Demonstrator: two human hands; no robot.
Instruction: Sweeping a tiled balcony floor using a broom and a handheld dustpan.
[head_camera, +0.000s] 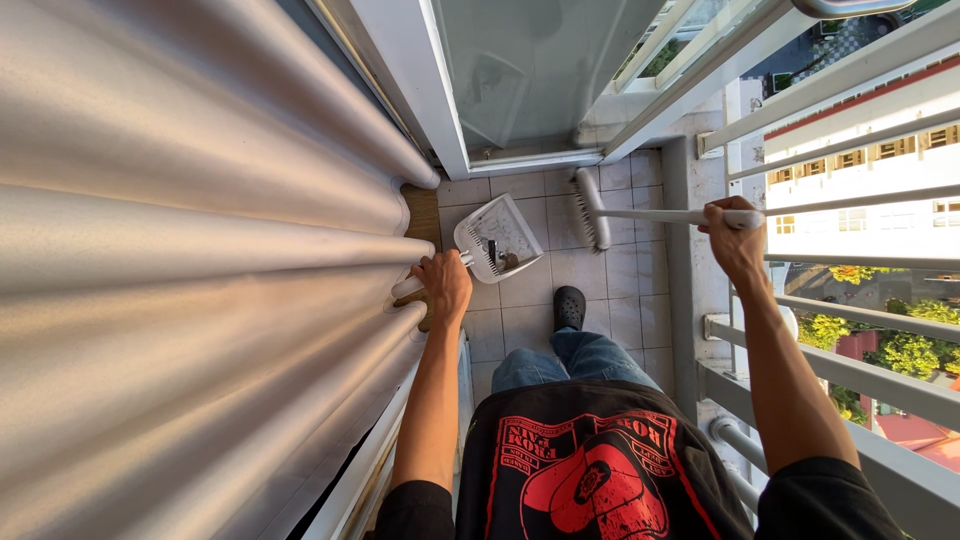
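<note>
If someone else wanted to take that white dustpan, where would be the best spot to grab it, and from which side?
Probably by its handle, the narrow white bar running back from the dustpan toward the curtain. The left hand already wraps that bar, so only the short stretch nearest the tray is free. Coming from above suits best: the tray opens upward with debris inside, so it should stay level.

One head-worn view looks steeply down from standing height; tiled balcony floor (620, 270) lies well below.

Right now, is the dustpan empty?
No: the white dustpan, held by its handle in the left hand, has dark bits of debris lying inside, while the right hand grips the broom beside it.
</note>
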